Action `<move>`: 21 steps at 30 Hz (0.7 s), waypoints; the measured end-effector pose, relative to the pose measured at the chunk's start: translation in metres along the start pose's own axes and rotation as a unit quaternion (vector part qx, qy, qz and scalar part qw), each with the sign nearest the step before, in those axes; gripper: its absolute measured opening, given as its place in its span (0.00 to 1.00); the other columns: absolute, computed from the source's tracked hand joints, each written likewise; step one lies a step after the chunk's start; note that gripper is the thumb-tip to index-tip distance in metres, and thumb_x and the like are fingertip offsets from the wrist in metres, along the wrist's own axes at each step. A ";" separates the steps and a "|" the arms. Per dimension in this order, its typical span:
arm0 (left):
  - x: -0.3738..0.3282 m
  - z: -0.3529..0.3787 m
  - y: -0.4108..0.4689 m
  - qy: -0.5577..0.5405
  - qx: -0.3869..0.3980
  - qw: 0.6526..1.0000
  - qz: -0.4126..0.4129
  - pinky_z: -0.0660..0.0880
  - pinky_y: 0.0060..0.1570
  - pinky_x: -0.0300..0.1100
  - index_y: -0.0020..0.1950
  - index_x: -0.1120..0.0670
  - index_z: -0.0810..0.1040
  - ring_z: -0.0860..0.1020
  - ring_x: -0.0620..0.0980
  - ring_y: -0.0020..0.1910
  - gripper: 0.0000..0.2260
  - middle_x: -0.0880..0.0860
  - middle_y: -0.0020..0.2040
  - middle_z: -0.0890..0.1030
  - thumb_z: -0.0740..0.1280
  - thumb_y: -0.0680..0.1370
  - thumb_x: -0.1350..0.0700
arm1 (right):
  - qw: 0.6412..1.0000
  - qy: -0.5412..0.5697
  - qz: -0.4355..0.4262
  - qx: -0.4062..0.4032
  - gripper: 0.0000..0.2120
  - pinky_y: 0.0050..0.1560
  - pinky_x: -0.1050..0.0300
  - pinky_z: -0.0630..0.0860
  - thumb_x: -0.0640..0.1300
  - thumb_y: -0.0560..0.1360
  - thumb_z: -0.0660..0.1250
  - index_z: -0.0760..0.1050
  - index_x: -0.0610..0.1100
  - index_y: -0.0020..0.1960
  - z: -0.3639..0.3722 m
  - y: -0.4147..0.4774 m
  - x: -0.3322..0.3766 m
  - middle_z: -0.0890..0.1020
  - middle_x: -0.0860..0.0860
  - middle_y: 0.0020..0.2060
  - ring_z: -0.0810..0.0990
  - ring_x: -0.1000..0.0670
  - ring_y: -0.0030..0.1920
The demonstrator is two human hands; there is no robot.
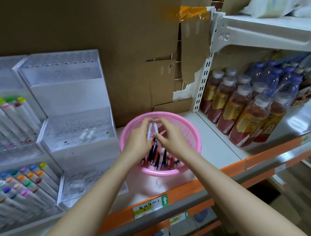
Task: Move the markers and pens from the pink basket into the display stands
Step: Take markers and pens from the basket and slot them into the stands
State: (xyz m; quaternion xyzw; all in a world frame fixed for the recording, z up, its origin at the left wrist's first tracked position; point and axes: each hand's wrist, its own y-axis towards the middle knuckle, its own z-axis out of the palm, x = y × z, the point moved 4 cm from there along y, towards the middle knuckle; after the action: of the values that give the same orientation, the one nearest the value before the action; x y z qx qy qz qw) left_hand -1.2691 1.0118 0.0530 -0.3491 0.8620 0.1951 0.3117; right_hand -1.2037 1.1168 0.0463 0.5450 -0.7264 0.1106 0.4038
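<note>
Two bare forearms reach in from 6 o'clock over the orange-edged shelf (217, 150) to the pink basket (192, 133), which sits at the middle of the view. The left hand (138, 140) curls round a white marker (149, 131) just above the basket. The right hand (171, 138) pinches a second marker (155, 129) beside it, the fingertips of the two hands nearly touching. A heap of pens (161, 158) lies in the basket below. The step in hand looks like gathering a load, not yet placing it. At 9 o'clock of the basket stands a clear stepped display stand (72, 127), most of its holes unfilled. Further left, a second stand (9, 119) is packed with coloured-capped markers. The next move likely calls for carrying the markers left and dropping each upright into a free hole. Bottled drinks (242, 111) crowd the shelf at 3 o'clock.
</note>
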 end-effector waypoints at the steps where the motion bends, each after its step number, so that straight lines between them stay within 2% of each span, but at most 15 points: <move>1: -0.004 -0.006 -0.002 0.007 -0.026 0.999 0.022 0.74 0.36 0.46 0.69 0.48 0.64 0.75 0.44 0.34 0.26 0.52 0.43 0.79 0.65 0.75 0.65 | 1.000 0.007 -0.019 -0.013 0.18 0.48 0.48 0.77 0.40 0.76 0.67 0.71 0.48 0.65 -0.003 -0.001 0.006 0.82 0.51 0.49 0.80 0.51 0.44; 3: -0.012 -0.019 -0.007 0.018 -0.086 0.994 0.066 0.73 0.39 0.44 0.68 0.48 0.65 0.76 0.48 0.38 0.25 0.51 0.44 0.79 0.66 0.75 0.64 | 0.997 0.022 -0.059 -0.036 0.19 0.46 0.50 0.78 0.40 0.76 0.67 0.70 0.48 0.65 -0.009 -0.002 0.021 0.82 0.51 0.48 0.81 0.52 0.44; 6: -0.023 -0.042 -0.016 0.038 -0.152 0.982 0.101 0.75 0.43 0.49 0.67 0.46 0.64 0.78 0.54 0.44 0.25 0.52 0.47 0.78 0.66 0.74 0.63 | 0.991 0.058 -0.101 -0.067 0.18 0.42 0.55 0.78 0.39 0.75 0.68 0.70 0.47 0.63 -0.021 -0.004 0.045 0.82 0.52 0.42 0.81 0.55 0.40; 9: -0.032 -0.075 -0.034 0.063 -0.202 0.970 0.122 0.78 0.39 0.50 0.67 0.45 0.63 0.77 0.51 0.39 0.25 0.48 0.41 0.73 0.67 0.75 0.62 | 0.985 0.078 -0.133 -0.083 0.16 0.40 0.63 0.77 0.40 0.76 0.68 0.70 0.47 0.62 -0.029 -0.005 0.071 0.81 0.51 0.40 0.80 0.56 0.39; 12: -0.035 -0.116 -0.055 0.056 -0.248 0.957 0.138 0.78 0.39 0.49 0.67 0.45 0.66 0.77 0.52 0.38 0.24 0.49 0.41 0.73 0.68 0.75 0.62 | 0.979 0.085 -0.163 -0.088 0.15 0.41 0.58 0.78 0.39 0.76 0.68 0.71 0.45 0.62 -0.030 -0.002 0.100 0.80 0.49 0.36 0.79 0.53 0.37; 17: -0.019 -0.172 -0.089 0.058 -0.317 0.941 0.103 0.76 0.41 0.48 0.66 0.52 0.68 0.79 0.54 0.36 0.22 0.54 0.44 0.77 0.69 0.74 0.62 | 0.969 0.108 -0.205 -0.086 0.16 0.40 0.48 0.79 0.38 0.75 0.69 0.71 0.44 0.61 -0.012 0.009 0.154 0.78 0.48 0.34 0.79 0.48 0.34; 21: 0.003 -0.205 -0.111 0.070 -0.329 0.939 0.074 0.75 0.41 0.48 0.68 0.52 0.67 0.78 0.54 0.39 0.23 0.53 0.43 0.76 0.69 0.75 0.61 | 0.964 0.129 -0.230 -0.039 0.15 0.37 0.49 0.79 0.40 0.75 0.69 0.71 0.46 0.60 0.017 0.014 0.196 0.78 0.45 0.38 0.79 0.49 0.33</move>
State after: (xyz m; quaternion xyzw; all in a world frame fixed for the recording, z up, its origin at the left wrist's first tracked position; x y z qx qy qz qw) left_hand -1.2726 0.8219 0.1873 -0.3797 0.7928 0.4655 0.1033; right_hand -1.2393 0.9740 0.1775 0.6624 -0.5271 0.0557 0.5294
